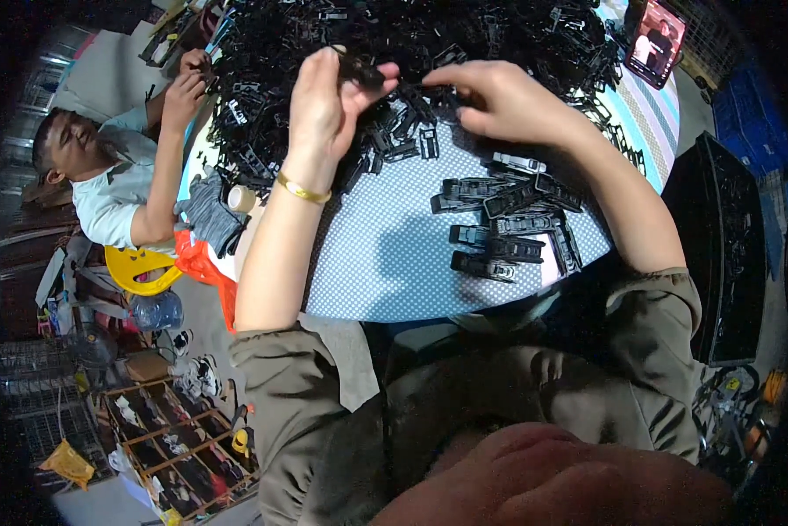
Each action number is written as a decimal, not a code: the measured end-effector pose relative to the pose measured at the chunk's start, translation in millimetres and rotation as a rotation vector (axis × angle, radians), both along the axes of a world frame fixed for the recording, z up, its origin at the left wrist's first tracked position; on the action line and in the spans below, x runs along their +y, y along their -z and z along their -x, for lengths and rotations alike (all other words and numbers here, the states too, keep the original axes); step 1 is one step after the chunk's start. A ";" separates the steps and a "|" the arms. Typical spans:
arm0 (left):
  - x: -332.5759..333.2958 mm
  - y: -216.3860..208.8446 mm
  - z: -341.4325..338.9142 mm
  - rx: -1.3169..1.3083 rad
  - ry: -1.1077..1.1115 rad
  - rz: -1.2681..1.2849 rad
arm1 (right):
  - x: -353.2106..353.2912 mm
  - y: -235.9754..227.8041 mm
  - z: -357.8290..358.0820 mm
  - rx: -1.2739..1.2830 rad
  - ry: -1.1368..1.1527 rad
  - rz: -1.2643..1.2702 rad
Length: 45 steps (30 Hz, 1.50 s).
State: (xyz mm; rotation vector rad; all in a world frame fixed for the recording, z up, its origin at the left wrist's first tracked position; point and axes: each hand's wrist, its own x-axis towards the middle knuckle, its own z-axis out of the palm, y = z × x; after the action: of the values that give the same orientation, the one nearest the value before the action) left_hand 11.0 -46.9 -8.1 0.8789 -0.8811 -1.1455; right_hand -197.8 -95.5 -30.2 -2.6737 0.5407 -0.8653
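Note:
My left hand [328, 101], with a gold bracelet at the wrist, is raised over the near edge of a big heap of small black parts [271, 131]. A dark part [361, 74] lies between its thumb and fingers; its exact kind is hard to make out. My right hand [508, 101] hovers beside it above the heap, index finger stretched out and thumb apart, with nothing visible in its grip. Nearer me, a loose group of long, narrow black pieces with shiny metal bits [512, 219] lies on the patterned tablecloth [359, 272].
A co-worker [122, 175] sits at the left, hands at the heap's edge. Also left are a grey cloth [211, 210], a roll of tape [240, 199] and a red bag [203, 259]. A phone [655, 44] stands far right; a black case [723, 254] stands beside the table.

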 end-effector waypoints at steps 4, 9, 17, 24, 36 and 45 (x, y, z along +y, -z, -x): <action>20.0 11.6 0.5 -0.115 0.125 -0.134 | 3.1 -12.6 -2.9 -0.219 -0.132 -0.732; 29.7 12.3 17.8 -0.172 0.199 -0.261 | 8.0 -12.4 -8.0 -0.300 -0.082 -0.964; 31.3 26.2 12.6 -0.194 0.176 -0.161 | 13.7 -0.7 -16.0 -0.334 0.192 -0.677; 33.0 27.5 22.5 -0.081 0.125 -0.152 | 17.2 2.7 -20.1 -0.404 0.316 -0.570; 33.0 33.4 22.4 -0.205 0.105 -0.135 | 14.6 10.2 -22.6 -0.336 0.350 -0.413; 43.6 25.3 36.1 -0.336 0.077 -0.099 | 23.3 4.2 -17.6 -0.029 0.357 0.108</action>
State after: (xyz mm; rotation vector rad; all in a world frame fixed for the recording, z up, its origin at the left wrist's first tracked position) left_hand -25.1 -3.3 -33.4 1.1487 -1.1473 -1.1332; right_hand -180.2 -72.2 -34.4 -2.6978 1.0132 -1.0508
